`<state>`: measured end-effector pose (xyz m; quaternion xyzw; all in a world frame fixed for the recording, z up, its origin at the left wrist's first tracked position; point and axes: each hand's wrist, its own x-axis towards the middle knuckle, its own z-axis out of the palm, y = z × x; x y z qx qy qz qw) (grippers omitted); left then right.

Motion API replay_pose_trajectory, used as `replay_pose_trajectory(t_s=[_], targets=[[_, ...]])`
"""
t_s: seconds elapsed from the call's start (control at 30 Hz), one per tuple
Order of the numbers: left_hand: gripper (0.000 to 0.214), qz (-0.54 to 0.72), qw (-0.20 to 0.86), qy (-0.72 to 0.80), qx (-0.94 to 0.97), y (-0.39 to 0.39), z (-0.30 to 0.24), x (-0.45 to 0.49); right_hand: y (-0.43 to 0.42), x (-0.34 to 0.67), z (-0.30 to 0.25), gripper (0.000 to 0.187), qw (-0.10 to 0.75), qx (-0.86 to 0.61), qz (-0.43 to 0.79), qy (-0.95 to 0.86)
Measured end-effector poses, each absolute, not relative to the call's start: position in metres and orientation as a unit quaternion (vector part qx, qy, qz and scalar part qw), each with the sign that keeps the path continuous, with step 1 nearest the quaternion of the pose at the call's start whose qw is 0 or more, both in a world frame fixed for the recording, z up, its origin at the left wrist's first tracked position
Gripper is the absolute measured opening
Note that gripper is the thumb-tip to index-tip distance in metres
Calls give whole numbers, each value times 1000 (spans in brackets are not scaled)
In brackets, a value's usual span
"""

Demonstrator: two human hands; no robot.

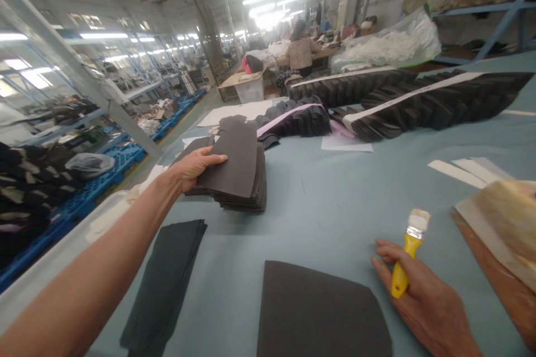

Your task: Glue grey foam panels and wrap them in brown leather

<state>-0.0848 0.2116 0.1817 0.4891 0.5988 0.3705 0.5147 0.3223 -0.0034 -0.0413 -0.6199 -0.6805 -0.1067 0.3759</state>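
My left hand (199, 166) grips the left edge of a dark grey sheet piece (234, 159), thumb on top and fingers hidden beneath. The piece lies over a neat stack of similar pieces (243, 202). At the lower right, my right hand (422, 295) holds a paintbrush (405, 268) with a yellow handle and pale bristles, pointing up and away. That hand rests close to the table, beside a larger dark grey panel (320, 312) lying flat at the front. A pile of dark green-grey strips (167, 279) lies under and beside my left forearm.
Bundled rows of dark pieces, tied with pale bands (419, 95), lie across the back of the blue-grey table (318, 212). White strips (464, 170) and a stained board (498, 256) are at the right. A metal post (84, 67) stands left; a person (300, 50) is farther back.
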Motion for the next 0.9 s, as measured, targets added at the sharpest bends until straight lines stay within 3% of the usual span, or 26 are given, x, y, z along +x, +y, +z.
replay_pose_trajectory(t_s=[0.47,0.9], targets=[[39,309,555,621,459,237,171,-80,-6,319,-42,37,329,-638,-129,-684],[45,271,471,666,511,241,162,-80,-7,318,-34,37,331,-632,-146,-686]])
